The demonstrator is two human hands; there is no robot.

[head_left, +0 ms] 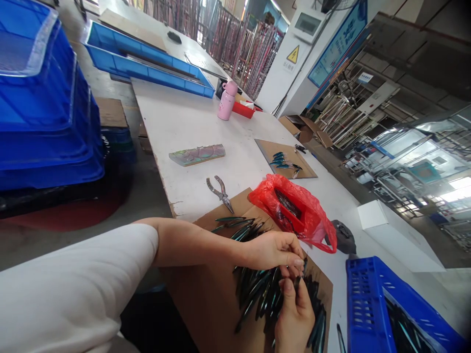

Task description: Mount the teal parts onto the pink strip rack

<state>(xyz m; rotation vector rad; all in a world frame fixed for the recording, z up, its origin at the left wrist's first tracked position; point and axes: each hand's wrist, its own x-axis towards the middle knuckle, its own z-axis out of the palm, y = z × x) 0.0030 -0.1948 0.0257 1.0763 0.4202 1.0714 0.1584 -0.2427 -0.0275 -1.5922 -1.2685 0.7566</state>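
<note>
My left hand (275,252) reaches in from the left in a white sleeve, its thumb and fingers pinched together. Just below it, my right hand (296,316) is closed, thumb against fingers, on a small dark glossy piece (298,282) that is mostly hidden. The fingertips of both hands meet around this spot; what the left fingers pinch is covered. Beneath the hands, many slim, dark blue-green, fish-shaped pieces (263,294) lie in rows on a brown cardboard sheet (206,299). Beyond the left hand, a red plastic bag (316,220) stands open around a red box of dark slim items.
Pliers (221,193) rest on the white table (158,122), near a shiny patterned block (198,154) and a pink bottle (227,102). Another board (270,152) bears several blue-green pieces. Blue crates (362,294) stand right and left (47,122); a white box (397,235) sits far right.
</note>
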